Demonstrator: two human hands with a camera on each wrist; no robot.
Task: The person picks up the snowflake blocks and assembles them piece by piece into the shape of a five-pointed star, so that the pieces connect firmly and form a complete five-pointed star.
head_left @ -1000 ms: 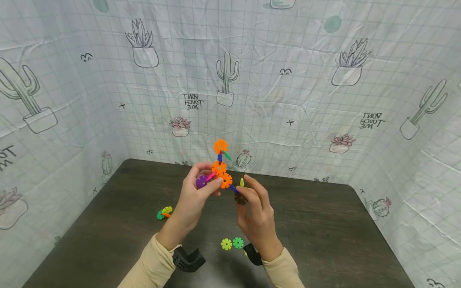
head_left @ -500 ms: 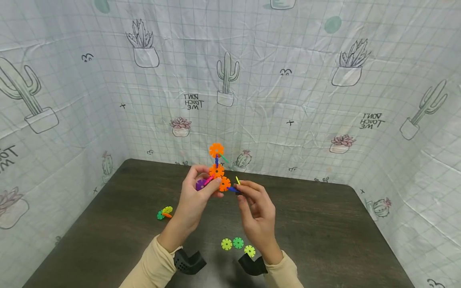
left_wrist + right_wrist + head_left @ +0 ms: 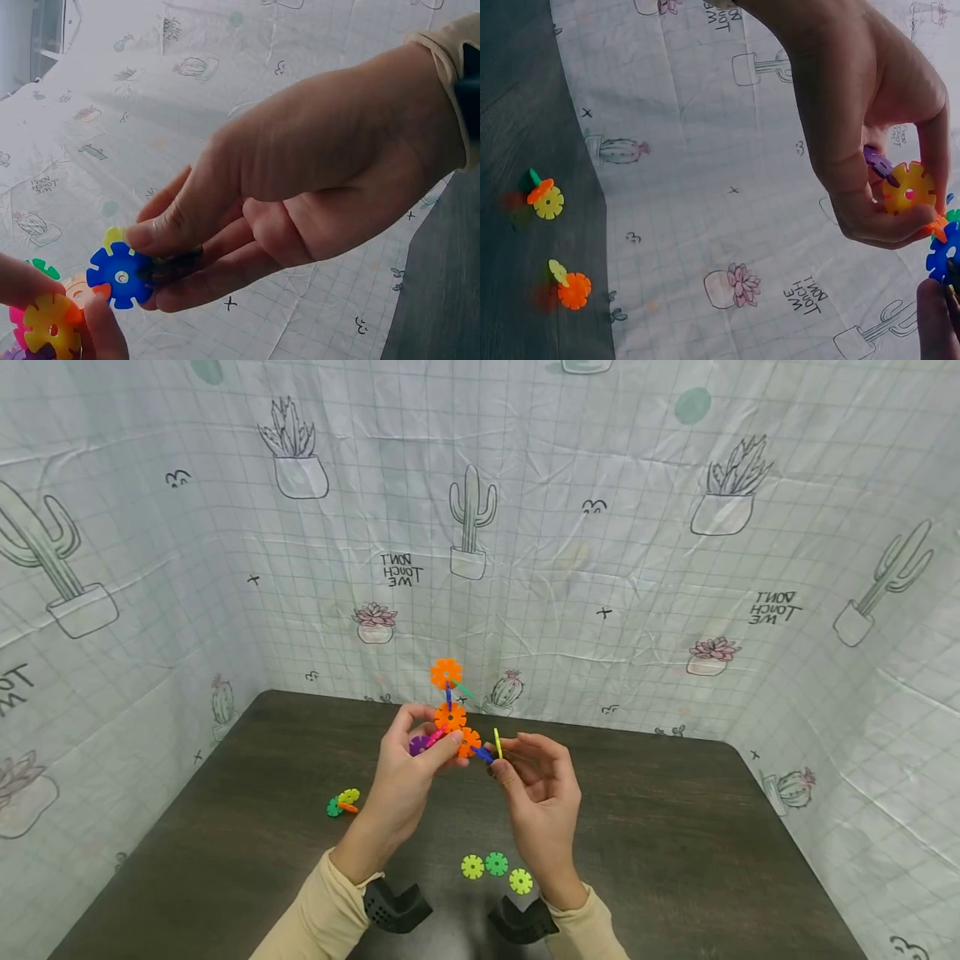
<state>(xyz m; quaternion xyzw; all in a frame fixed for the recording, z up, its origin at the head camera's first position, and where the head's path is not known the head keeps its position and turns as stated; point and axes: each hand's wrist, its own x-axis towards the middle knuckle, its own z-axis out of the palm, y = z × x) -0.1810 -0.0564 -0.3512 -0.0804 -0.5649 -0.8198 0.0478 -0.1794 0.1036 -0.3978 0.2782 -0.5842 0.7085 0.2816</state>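
My left hand [image 3: 405,777] holds a chain of joined plastic snowflake discs above the table, thumb over the lower orange disc [image 3: 469,742]. Above it stand another orange disc [image 3: 450,717], a thin blue one and the top orange disc [image 3: 446,674] with a green one edge-on. A purple disc [image 3: 418,746] and a pink one sit by the left fingers. My right hand [image 3: 547,810] pinches the chain's right end, where a blue disc [image 3: 120,275], a yellow disc [image 3: 497,743] and a dark disc [image 3: 180,262] meet. Its fingers partly hide the dark disc.
On the dark table [image 3: 652,843] lie a yellow-green disc [image 3: 472,867], a green disc [image 3: 497,864] and another yellow-green disc [image 3: 521,882]. A small joined cluster [image 3: 347,807] lies beside the left forearm. Printed cloth [image 3: 540,568] walls in the back and sides.
My right hand has turned and its fingers have shifted round the chain's end, bringing the thumb to the near side. The chain's top has moved slightly left and down. A yellow-green table disc is uncovered.
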